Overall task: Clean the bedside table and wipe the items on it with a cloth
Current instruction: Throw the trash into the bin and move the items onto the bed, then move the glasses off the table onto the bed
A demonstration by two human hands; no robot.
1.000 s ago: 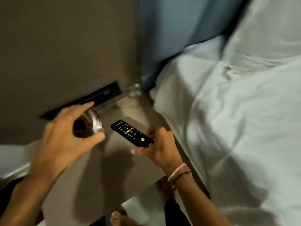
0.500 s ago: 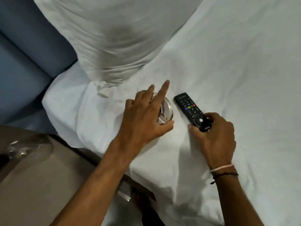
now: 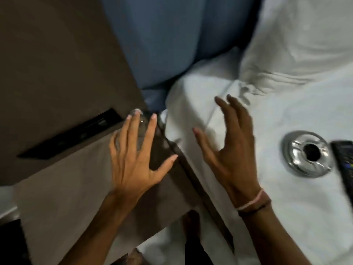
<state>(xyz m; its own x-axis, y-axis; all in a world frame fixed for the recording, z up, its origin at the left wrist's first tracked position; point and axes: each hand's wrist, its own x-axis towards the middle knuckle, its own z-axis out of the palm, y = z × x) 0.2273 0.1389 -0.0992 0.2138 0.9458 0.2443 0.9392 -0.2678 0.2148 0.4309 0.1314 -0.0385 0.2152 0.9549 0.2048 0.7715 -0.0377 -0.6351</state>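
My left hand (image 3: 133, 157) is spread open above the brown bedside table (image 3: 63, 197), fingertips reaching a clear drinking glass (image 3: 136, 113) at the table's back right corner. My right hand (image 3: 229, 148) hovers open over the edge of the white bed sheet (image 3: 286, 217), holding nothing. A shiny metal ashtray (image 3: 307, 153) lies on the sheet to the right. Beside it at the frame's right edge lies the black remote control (image 3: 343, 165), partly cut off. No cloth is in view.
A dark wall panel (image 3: 57, 73) with a black switch strip (image 3: 72, 134) rises behind the table. A blue padded headboard (image 3: 172, 39) stands at the back. A white pillow (image 3: 305, 41) lies at the top right. My bare feet (image 3: 191, 222) show below the table's edge.
Both hands let go of the ashtray and the remote on the bed and swung back left. The left hand now reaches the glass on the table.
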